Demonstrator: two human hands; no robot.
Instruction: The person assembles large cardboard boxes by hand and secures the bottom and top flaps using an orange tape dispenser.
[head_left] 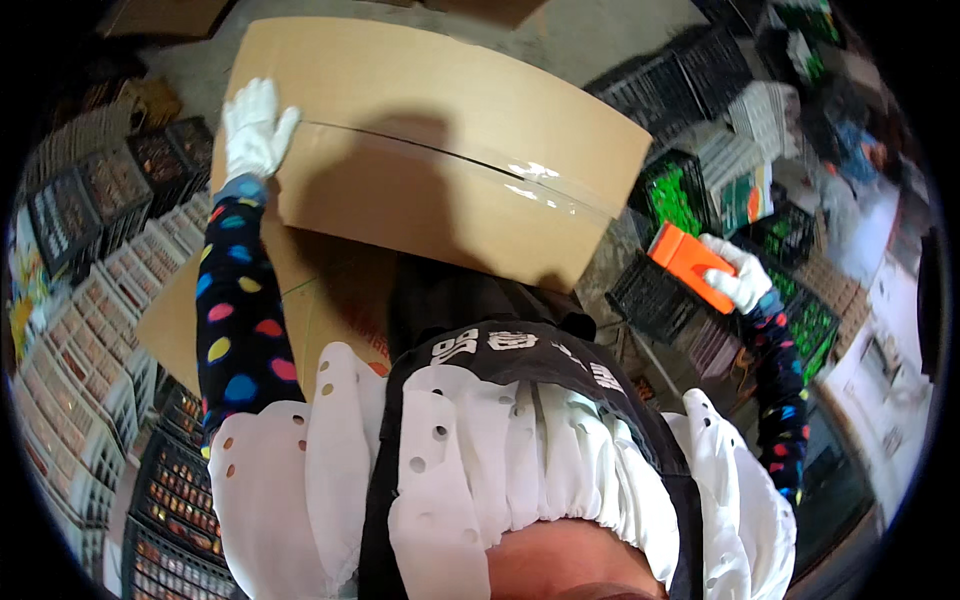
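A large brown cardboard box [430, 120] lies in front of me, with clear tape along its centre seam. My left hand [255, 125], in a white glove, rests flat on the box's left edge. My right hand [738, 275], also gloved in white, grips an orange tape dispenser [685, 258] held off the box's right end, apart from it. Both forearms wear dark sleeves with coloured dots. My apron and white ruffles fill the lower middle.
Stacked plastic crates [90, 330] with packed goods line the left side. Black crates [680, 75] and green-filled ones [672, 195] stand to the right. Another flat cardboard sheet [180, 320] lies under the box at the left.
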